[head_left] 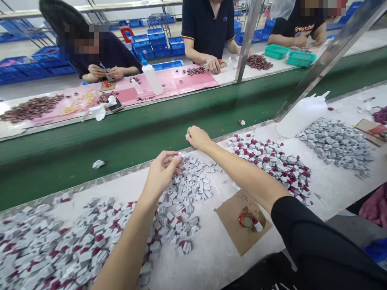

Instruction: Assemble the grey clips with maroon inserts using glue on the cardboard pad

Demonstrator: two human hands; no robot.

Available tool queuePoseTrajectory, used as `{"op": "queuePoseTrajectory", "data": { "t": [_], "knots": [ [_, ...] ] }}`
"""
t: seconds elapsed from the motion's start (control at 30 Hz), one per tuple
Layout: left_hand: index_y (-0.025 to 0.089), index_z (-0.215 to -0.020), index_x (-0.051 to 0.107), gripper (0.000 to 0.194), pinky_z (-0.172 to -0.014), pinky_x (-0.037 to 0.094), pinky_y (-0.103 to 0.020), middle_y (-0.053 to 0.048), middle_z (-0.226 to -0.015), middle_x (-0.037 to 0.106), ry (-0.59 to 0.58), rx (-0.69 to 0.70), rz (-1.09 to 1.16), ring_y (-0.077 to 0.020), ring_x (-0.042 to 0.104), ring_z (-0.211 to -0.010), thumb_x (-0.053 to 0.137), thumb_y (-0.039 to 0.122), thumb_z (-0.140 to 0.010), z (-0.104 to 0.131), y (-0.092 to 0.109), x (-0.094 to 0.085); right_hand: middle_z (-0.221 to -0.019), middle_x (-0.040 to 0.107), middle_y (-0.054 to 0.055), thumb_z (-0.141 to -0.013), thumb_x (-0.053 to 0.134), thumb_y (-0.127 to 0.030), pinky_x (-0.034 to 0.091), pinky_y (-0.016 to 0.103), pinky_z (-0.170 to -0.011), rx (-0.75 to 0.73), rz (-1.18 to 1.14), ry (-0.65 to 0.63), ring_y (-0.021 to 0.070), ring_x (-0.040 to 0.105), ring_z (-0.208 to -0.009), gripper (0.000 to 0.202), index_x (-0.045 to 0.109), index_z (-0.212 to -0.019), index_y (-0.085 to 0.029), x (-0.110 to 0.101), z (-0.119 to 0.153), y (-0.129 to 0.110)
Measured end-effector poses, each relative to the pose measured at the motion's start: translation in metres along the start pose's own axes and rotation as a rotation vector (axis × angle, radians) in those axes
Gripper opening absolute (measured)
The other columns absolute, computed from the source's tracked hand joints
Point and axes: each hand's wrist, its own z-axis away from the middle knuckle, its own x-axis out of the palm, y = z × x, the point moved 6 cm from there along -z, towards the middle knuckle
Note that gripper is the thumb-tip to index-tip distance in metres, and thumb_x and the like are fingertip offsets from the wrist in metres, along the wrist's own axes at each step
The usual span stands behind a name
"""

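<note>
My left hand [165, 167] is over the far edge of a pile of small pale grey pieces [193, 181], its fingertips pinched on a small white and dark red piece [179, 155]. Farther out, my right hand [198, 137] reaches to the edge of the green belt [136, 141], fingers curled round a small whitish piece [188, 136]. Beneath my right forearm lies a brown cardboard square [229, 217] with a round red-rimmed item [245, 220] and a small white and dark red piece on it.
Grey and dark red pieces [75, 241] cover the near left; another such heap [272, 161] and grey pieces [338, 143] lie right. A white container [302, 114] stands by a slanted metal post [329, 60]. Loose pieces rest on the belt. Three people work across it.
</note>
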Motion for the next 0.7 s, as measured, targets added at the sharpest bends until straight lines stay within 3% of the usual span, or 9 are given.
{"op": "queuePoseTrajectory", "data": {
  "t": [0.17,0.23,0.3,0.4,0.5,0.63,0.7],
  "knots": [
    [0.023,-0.092,0.074,0.016,-0.079,0.06,-0.035,-0.007,-0.087,0.082,-0.048,0.136,-0.271,-0.0249,0.075,-0.085,0.083,0.035,-0.086,-0.057,0.018,0.033,-0.155,0.062,0.021,-0.108,0.069,-0.022,0.052,0.053,-0.12,0.203,0.13,0.177,0.0391,0.057,-0.144,0.016,0.078,-0.12,-0.018,-0.072,0.009,0.089],
    [0.023,-0.086,0.073,0.013,-0.082,0.058,-0.035,-0.007,-0.09,0.082,-0.032,0.133,-0.335,-0.0244,0.073,-0.086,0.084,0.03,-0.085,-0.085,0.023,0.05,-0.153,0.064,0.022,-0.103,0.073,-0.02,0.051,0.057,-0.119,0.307,0.161,0.212,0.0421,0.056,-0.146,0.014,0.08,-0.114,-0.018,-0.097,0.017,0.128],
    [0.023,-0.083,0.07,0.016,-0.083,0.056,-0.035,-0.006,-0.088,0.081,-0.026,0.107,-0.358,-0.024,0.072,-0.084,0.086,0.028,-0.085,-0.111,0.024,0.066,-0.14,0.073,0.02,-0.097,0.077,-0.018,0.054,0.053,-0.116,0.361,0.162,0.204,0.0389,0.063,-0.136,0.014,0.082,-0.11,-0.017,-0.109,0.023,0.155],
    [0.024,-0.08,0.066,0.02,-0.085,0.055,-0.035,-0.007,-0.086,0.081,-0.027,0.068,-0.398,-0.025,0.073,-0.087,0.084,0.026,-0.088,-0.138,0.022,0.087,-0.122,0.083,0.016,-0.093,0.078,-0.016,0.056,0.042,-0.109,0.36,0.137,0.181,0.031,0.074,-0.118,0.019,0.084,-0.112,-0.015,-0.113,0.027,0.169],
    [0.024,-0.081,0.063,0.02,-0.088,0.055,-0.037,-0.009,-0.09,0.081,-0.035,0.032,-0.466,-0.0269,0.073,-0.091,0.08,0.025,-0.092,-0.152,0.015,0.096,-0.124,0.085,0.018,-0.097,0.074,-0.02,0.057,0.039,-0.107,0.334,0.125,0.207,0.0293,0.077,-0.114,0.025,0.084,-0.119,-0.011,-0.12,0.037,0.164],
    [0.021,-0.096,0.069,0.01,-0.113,0.051,-0.051,-0.019,-0.116,0.079,0.004,0.018,-0.6,-0.0393,0.067,-0.125,0.077,0.028,-0.096,-0.149,0.01,0.088,-0.124,0.086,0.018,-0.097,0.077,-0.029,0.06,0.044,-0.105,0.294,0.129,0.231,0.0331,0.079,-0.112,0.029,0.085,-0.119,-0.013,-0.144,0.085,0.164],
    [0.019,-0.113,0.072,0.02,-0.122,0.044,-0.059,-0.024,-0.132,0.073,0.013,0.031,-0.67,-0.0461,0.057,-0.141,0.076,0.028,-0.096,-0.139,0.011,0.08,-0.113,0.086,0.017,-0.091,0.082,-0.033,0.063,0.048,-0.097,0.276,0.165,0.233,0.0352,0.079,-0.103,0.025,0.085,-0.109,-0.016,-0.156,0.12,0.174]
  ]
}}
